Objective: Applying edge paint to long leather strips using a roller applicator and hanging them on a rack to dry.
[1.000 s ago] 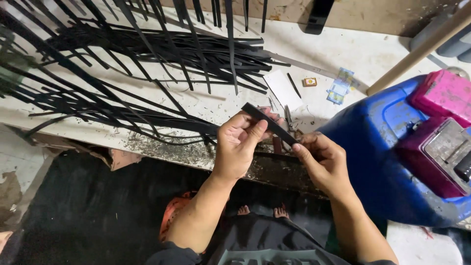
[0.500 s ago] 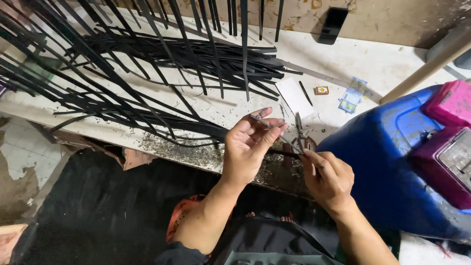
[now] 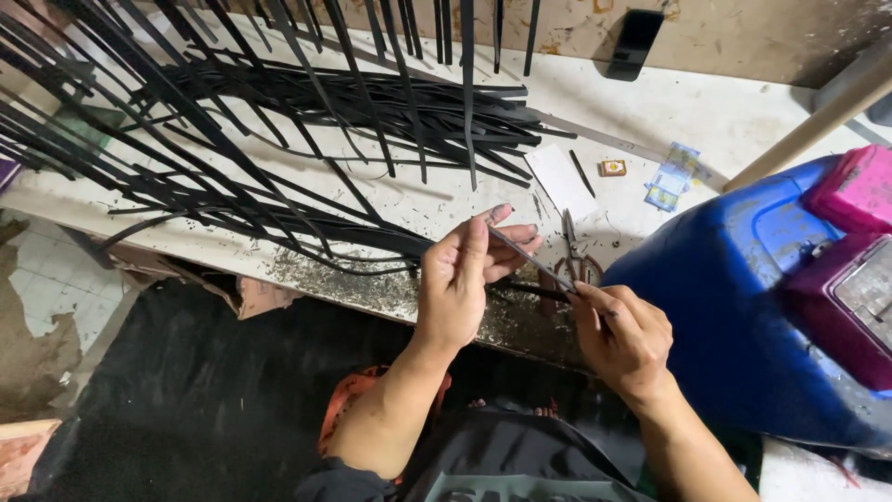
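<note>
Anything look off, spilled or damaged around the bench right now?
Yes. Fine dark shavings litter the white bench's front edge, below the tangled pile of black strips. The floor at far left looks chipped and patchy. Both hands, left hand and right hand, grip one thin strip; scissors lie beside them.

- The left hand [image 3: 457, 279] is raised at the middle of the view, back of the hand toward the camera, fingers curled and pointing right, thumb up along the index finger in a pinch.
- The left forearm runs bare from the lower centre up to a straight wrist.
- The right hand [image 3: 621, 336] sits lower and to the right, knuckles up, fingers folded into a loose fist with thumb and index pinched at its upper left.
- The right forearm comes in from the bottom right, bare.
- The two hands are near each other, not touching.
</note>
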